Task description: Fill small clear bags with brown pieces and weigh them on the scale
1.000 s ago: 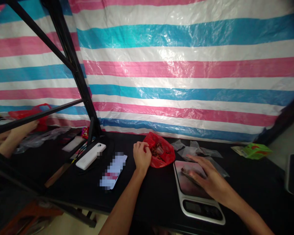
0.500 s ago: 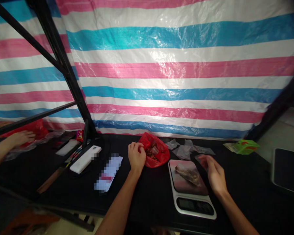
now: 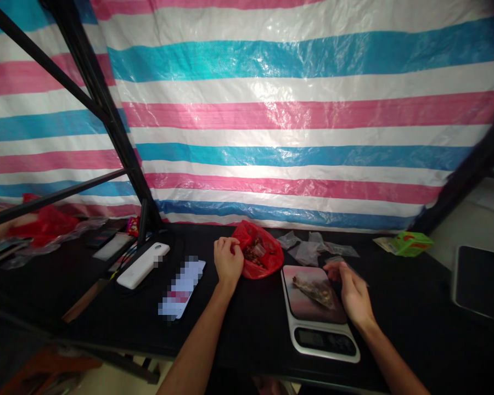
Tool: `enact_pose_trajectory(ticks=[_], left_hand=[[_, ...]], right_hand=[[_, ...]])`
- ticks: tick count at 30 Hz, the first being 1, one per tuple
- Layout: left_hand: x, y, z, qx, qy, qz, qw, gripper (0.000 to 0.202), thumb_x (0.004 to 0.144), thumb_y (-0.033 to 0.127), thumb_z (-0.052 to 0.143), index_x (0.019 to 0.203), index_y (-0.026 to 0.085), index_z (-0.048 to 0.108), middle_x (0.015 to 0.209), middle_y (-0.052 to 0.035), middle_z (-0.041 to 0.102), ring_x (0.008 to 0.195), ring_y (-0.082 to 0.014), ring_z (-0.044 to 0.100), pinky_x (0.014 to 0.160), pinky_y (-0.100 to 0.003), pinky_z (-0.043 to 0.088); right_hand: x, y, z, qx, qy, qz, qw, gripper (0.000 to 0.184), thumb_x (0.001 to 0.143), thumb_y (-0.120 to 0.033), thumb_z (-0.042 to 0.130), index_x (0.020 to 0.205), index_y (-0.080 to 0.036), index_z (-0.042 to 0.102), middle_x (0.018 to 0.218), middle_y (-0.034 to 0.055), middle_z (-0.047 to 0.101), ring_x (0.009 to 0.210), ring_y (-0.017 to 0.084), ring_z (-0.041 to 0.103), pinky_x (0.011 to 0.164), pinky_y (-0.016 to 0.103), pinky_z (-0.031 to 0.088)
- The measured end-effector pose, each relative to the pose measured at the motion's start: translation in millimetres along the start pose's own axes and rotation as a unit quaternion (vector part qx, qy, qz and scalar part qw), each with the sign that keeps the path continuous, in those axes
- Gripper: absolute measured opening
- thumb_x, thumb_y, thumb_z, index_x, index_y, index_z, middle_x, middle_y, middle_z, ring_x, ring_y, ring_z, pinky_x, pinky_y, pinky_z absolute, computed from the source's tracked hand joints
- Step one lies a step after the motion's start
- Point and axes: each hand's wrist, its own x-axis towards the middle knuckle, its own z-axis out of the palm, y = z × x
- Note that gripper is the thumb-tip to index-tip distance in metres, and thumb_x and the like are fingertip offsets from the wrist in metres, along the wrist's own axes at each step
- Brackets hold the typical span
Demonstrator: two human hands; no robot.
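pinching a clear bag (image 3: 348, 268), right hand (image 3: 353, 293) beside the digital scale (image 3: 325, 341), closed left hand (image 3: 228, 262) against red bag (image 3: 268, 264)

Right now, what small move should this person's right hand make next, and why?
Probably open the small clear plastic bag pinched in the right hand: the left hand rests at the red plastic bag of brown pieces, and the digital kitchen scale already bears a filled bag.
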Motion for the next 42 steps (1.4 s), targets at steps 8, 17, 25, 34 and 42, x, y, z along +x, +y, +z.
enact_pose_trajectory(ticks=[8,17,25,34,42], left_hand=[[0,1,-1.4,0.002,-0.002,-0.001,1.000,0.023,0.083,0.003,0.054,0.082,0.024,0.066,0.090,-0.0055,0.065,0.092,-0.0259,0.059,0.089,-0.041,0.050],[0,0,0.1,0.000,-0.002,-0.001,1.000,0.023,0.083,0.003,0.054,0.081,0.023,0.065,0.089,-0.0053,0.065,0.091,-0.0257,0.058,0.087,-0.041,0.050],[-1,4,-0.7,-0.015,-0.008,-0.002,1.000,0.024,0.084,0.002,0.054,0.081,0.024,0.065,0.090,-0.0047,0.065,0.092,-0.0251,0.059,0.089,-0.041,0.050],[-2,7,-0.5,-0.027,-0.008,-0.005,1.000,0.025,0.084,0.001,0.054,0.082,0.024,0.064,0.090,-0.0045,0.064,0.092,-0.0248,0.059,0.088,-0.041,0.050],[-1,6,-0.2,-0.026,0.002,-0.014,1.000,0.026,0.082,0.000,0.054,0.080,0.024,0.063,0.088,-0.0046,0.064,0.092,-0.0249,0.058,0.088,-0.041,0.050]], right_hand=[[-3,-10,0,-0.024,-0.019,-0.025,0.999,0.060,0.099,-0.070,0.043,0.083,-0.021,0.076,0.072,0.0040,0.067,0.075,0.023,0.062,0.074,0.033,0.050],[-12,-31,-6,-0.115,-0.132,-0.082,0.981,0.042,0.100,-0.059,0.050,0.111,-0.027,0.075,0.109,0.0070,0.077,0.104,0.029,0.071,0.094,0.041,0.055],[-34,-52,7,-0.265,-0.164,-0.181,0.933,0.044,0.085,-0.041,0.077,0.128,-0.035,0.069,0.127,0.0065,0.074,0.115,0.035,0.069,0.103,0.055,0.052],[-4,-81,45,-0.117,-0.201,-0.155,0.960,0.032,0.097,-0.042,0.065,0.127,-0.032,0.070,0.124,0.0059,0.075,0.111,0.027,0.072,0.098,0.039,0.057],[30,-102,110,-0.147,-0.303,-0.216,0.916,0.040,0.084,-0.014,0.059,0.118,-0.027,0.074,0.117,0.0057,0.079,0.105,0.029,0.075,0.097,0.043,0.057]])
